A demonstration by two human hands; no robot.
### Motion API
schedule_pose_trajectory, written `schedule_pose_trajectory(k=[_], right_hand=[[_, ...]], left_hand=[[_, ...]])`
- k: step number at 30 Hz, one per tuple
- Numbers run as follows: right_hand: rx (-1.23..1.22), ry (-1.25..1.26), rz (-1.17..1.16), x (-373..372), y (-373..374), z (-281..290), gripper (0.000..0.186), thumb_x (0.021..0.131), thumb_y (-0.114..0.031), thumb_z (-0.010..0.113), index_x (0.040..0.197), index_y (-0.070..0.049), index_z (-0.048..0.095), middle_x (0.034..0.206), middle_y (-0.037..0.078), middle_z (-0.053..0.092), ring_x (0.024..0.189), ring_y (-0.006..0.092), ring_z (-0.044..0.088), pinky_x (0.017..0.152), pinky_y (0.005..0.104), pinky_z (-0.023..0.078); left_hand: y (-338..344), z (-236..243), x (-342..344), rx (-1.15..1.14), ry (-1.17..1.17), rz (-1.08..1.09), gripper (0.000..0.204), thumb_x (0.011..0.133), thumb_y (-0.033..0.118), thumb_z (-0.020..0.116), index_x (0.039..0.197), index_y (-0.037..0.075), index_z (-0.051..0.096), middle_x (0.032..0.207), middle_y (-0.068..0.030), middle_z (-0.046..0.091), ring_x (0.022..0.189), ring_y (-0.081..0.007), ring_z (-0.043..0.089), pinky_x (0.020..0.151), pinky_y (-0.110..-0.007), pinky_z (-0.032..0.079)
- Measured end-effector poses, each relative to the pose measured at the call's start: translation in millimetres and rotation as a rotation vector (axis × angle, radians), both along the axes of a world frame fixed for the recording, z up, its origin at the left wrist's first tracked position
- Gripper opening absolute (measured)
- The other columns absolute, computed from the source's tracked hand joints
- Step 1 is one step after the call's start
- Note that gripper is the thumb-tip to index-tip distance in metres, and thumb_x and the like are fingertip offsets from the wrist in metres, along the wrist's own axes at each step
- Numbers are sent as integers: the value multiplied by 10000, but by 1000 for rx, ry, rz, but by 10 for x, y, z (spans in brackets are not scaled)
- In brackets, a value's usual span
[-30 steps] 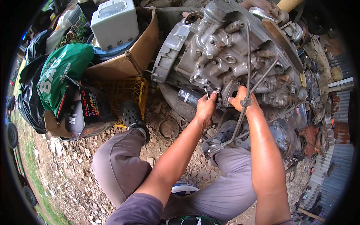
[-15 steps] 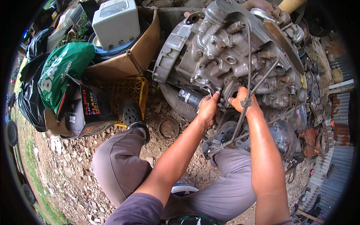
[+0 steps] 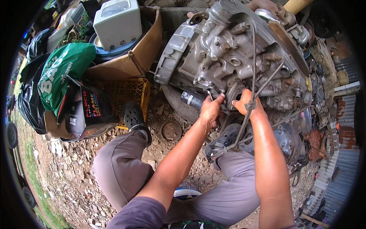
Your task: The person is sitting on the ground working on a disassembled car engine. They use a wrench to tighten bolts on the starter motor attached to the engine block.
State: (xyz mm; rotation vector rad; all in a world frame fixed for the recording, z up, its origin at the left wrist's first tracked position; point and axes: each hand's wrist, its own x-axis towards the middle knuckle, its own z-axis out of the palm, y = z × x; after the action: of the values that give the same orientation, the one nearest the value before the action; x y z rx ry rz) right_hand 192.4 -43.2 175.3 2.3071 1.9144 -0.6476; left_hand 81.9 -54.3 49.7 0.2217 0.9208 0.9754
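Note:
A large grey metal engine or gearbox casing (image 3: 225, 57), with bolts, ports and ribs, fills the upper middle. At its lower edge my left hand (image 3: 211, 110) is closed, thumb and fingers pinching a slim shiny metal tool (image 3: 209, 94) against the casing; its exact kind is hard to see. A black cylinder (image 3: 191, 100) with pale print lies just left of that hand. My right hand (image 3: 247, 104) is curled at a round opening in the casing, its thumb on the rim. Whatever those fingers grip is hidden. A knotted rope (image 3: 250, 104) passes over the right hand.
Left stand a cardboard box (image 3: 143, 53) holding a grey-white plastic container (image 3: 117, 26), a yellow crate (image 3: 142, 93), a green bag (image 3: 68, 65) and a printed box (image 3: 89, 110). A round rusty dish (image 3: 171, 130) lies on stony ground. Corrugated metal sheets (image 3: 341, 171) line the right.
The slim tool in my left hand has swung slightly left, its tip leaning toward the black cylinder. My right hand stays at the same spot.

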Motion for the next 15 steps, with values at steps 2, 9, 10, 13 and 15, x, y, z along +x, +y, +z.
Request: schedule_pose_trajectory(k=[2,9,10,13,15], right_hand=[[-36,0,-8,-13,-8,42,513,763,-273,715,1084,99,569,1127,313,580,1116,405,555,942,426,453],[-38,5,-27,-29,0,52,511,759,-272,714,1081,102,579,1126,314,581,1110,403,560,939,423,457],[-30,4,-17,-22,6,19,511,759,-272,714,1081,102,581,1125,314,581,1108,403,562,939,422,458],[6,-7,-19,10,-8,-9,508,758,-271,713,1078,104,586,1119,315,584,1102,401,566,939,420,459],[30,-8,-23,18,-16,-25,505,759,-270,712,1074,104,589,1116,315,585,1100,402,567,939,421,460]], left_hand=[[-11,59,67,38,115,88,238,923,325,572,883,91,554,608,-5,497,418,-107,374,383,-284,291],[-25,-50,-52,-35,-218,-82,232,918,339,581,921,110,551,651,4,521,430,-94,367,394,-279,300],[-24,-46,-22,-32,-131,-42,244,923,353,569,913,110,554,649,6,520,426,-94,354,398,-277,295],[-24,57,47,-20,21,16,258,930,368,553,901,111,558,652,9,520,418,-95,329,406,-271,288],[-31,19,27,-6,-3,-9,228,925,340,572,911,113,551,667,9,527,419,-94,330,406,-270,293]])
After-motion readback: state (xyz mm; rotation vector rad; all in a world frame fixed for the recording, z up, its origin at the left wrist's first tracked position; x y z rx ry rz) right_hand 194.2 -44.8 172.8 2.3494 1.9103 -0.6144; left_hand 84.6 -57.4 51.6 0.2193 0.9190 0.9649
